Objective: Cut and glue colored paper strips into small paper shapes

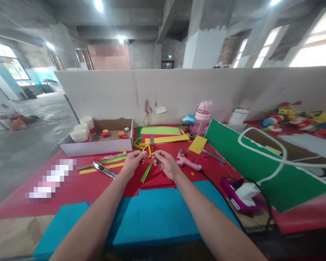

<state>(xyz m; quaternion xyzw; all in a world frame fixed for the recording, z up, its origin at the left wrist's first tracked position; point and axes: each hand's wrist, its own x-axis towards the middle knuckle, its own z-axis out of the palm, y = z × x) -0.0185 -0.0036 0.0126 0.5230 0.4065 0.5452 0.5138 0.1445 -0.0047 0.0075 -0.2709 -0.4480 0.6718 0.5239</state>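
My right hand (165,164) pinches the upper end of a narrow green strip (147,173), which hangs down and to the left over the red table covering. Just left of it, my left hand (134,162) has its thumb and fingertips pressed together; whatever they hold is too small to make out. Yellow-handled pliers (147,149) lie right behind my fingertips. A pink glue gun (188,162) rests to the right of my right hand. Beside my left hand lie a utility knife (103,169) and a yellow strip (101,168).
Blue foam (157,214) covers the near edge. A box (97,148) with white cups (80,133) stands back left. Right are a pink bottle (202,117), a green panel (260,170), a white cable and a purple power strip (240,201). Yellow card (197,144) lies behind the glue gun.
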